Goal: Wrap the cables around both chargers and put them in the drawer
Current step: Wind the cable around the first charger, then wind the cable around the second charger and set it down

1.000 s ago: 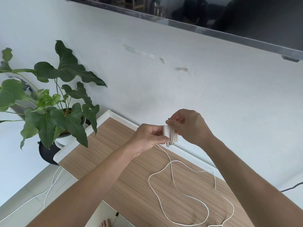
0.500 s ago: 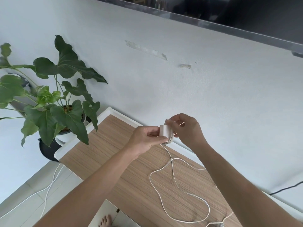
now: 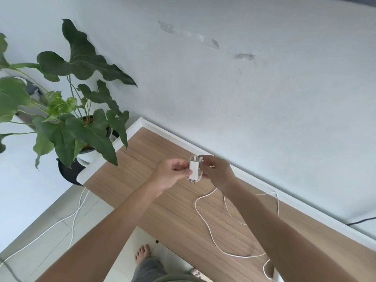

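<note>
**Kid:** What was lying closest to the person?

**Me:** Loose white cable (image 3: 205, 224) lay in big floppy loops on the wooden top (image 3: 154, 192) of the cabinet. One loop nearly reached the near edge. It looked thin, soft and light, so I think it would bend any way you pulled it.

**Kid:** And a bit farther?

**Me:** Both hands were up above the wood. The left hand (image 3: 169, 175) had its thumb and fingers pinched on the side of the little white charger (image 3: 192, 169). The right hand (image 3: 217, 173) was curled, with its fingertips pinching the cable right by the charger, where some turns already went around it.

**Kid:** Was the charger heavy?

**Me:** I guess not. It looked small, hard and smooth. Smooth things slip, so holding the flat sides was smart. Its metal prongs stuck out, and they're the wrong place to grab.

**Kid:** Where should you hold the cable?

**Me:** Close to the block, I think, so each loop sits snug. Pull too hard and the soft wire could kink.

**Kid:** What was behind?

**Me:** A leafy plant (image 3: 67, 119) off to the left, then the pale wall (image 3: 244, 88). I saw no drawer and no second charger.
</note>
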A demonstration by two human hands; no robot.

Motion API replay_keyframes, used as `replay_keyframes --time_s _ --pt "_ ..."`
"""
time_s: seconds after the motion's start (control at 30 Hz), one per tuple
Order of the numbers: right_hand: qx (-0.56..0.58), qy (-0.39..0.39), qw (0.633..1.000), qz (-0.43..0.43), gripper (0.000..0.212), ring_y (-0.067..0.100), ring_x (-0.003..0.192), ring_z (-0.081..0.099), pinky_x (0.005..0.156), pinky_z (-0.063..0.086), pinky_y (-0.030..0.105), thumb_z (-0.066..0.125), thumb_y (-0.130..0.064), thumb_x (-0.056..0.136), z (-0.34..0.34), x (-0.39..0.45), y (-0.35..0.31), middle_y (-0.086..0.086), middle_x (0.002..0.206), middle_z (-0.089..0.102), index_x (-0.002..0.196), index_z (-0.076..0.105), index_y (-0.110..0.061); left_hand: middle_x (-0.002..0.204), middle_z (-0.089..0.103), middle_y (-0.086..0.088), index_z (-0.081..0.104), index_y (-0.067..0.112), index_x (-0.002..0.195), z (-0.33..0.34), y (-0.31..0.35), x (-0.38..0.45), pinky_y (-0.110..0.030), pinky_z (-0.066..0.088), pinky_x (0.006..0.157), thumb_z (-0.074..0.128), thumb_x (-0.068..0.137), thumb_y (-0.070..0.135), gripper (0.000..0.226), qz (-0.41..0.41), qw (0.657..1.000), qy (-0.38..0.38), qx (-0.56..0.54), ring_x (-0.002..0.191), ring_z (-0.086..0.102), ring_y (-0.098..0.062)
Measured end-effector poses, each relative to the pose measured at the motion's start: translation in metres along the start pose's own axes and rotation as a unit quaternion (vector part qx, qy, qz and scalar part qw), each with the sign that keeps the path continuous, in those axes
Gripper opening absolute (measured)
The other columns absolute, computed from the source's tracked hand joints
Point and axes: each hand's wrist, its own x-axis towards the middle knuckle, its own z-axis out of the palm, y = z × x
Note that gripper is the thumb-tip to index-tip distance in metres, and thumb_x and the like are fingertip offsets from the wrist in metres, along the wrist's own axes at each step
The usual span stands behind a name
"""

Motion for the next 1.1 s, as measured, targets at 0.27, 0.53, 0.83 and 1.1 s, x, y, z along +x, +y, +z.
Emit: replay_keyframes --time_s 0.27,0.53,0.83,1.1 --pt "0.056 -0.016 0.990 0.129 0.030 0.034 0.088 0.074 0.093 0.055 0.062 0.060 -0.003 0.087 0.067 -0.005 0.093 0.021 0.094 0.077 0.094 0.079 -0.024 0.102 0.079 -0.008 0.076 0.017 0.099 -0.005 -0.092 -0.001 -0.048 0.060 0.094 0.086 0.079 0.014 0.023 -0.108 0.993 -0.004 0.043 0.100 0.074 -0.027" --pt "0.074 -0.008 0.978 0.197 0.030 0.028 0.095 0.076 0.094 0.057 0.056 0.063 -0.003 0.087 0.109 -0.020 0.143 -0.001 0.086 0.078 0.093 0.079 -0.028 0.100 0.078 -0.008 0.076 0.016 0.100 -0.010 -0.146 -0.019 -0.042 0.063 0.089 0.081 0.086 0.008 0.017 -0.173 0.983 -0.014 0.059 0.100 0.075 -0.029" --pt "0.017 -0.014 0.978 0.206 0.028 0.021 0.101 0.072 0.082 0.058 0.027 0.060 -0.013 0.090 0.114 -0.035 0.134 -0.002 0.113 0.074 0.109 0.075 -0.026 0.097 0.080 0.009 0.076 0.037 0.095 -0.008 -0.157 -0.021 -0.043 0.060 0.095 0.082 0.080 0.037 0.015 -0.174 0.980 -0.031 0.090 0.095 0.076 -0.013" --pt "0.024 -0.022 0.982 0.185 0.031 0.012 0.096 0.073 0.087 0.058 0.032 0.059 -0.011 0.092 0.100 -0.042 0.129 -0.015 0.100 0.078 0.109 0.077 -0.030 0.094 0.079 0.011 0.075 0.033 0.094 -0.005 -0.153 -0.014 -0.041 0.061 0.091 0.082 0.083 0.031 0.012 -0.169 0.976 -0.022 0.135 0.092 0.075 -0.011"
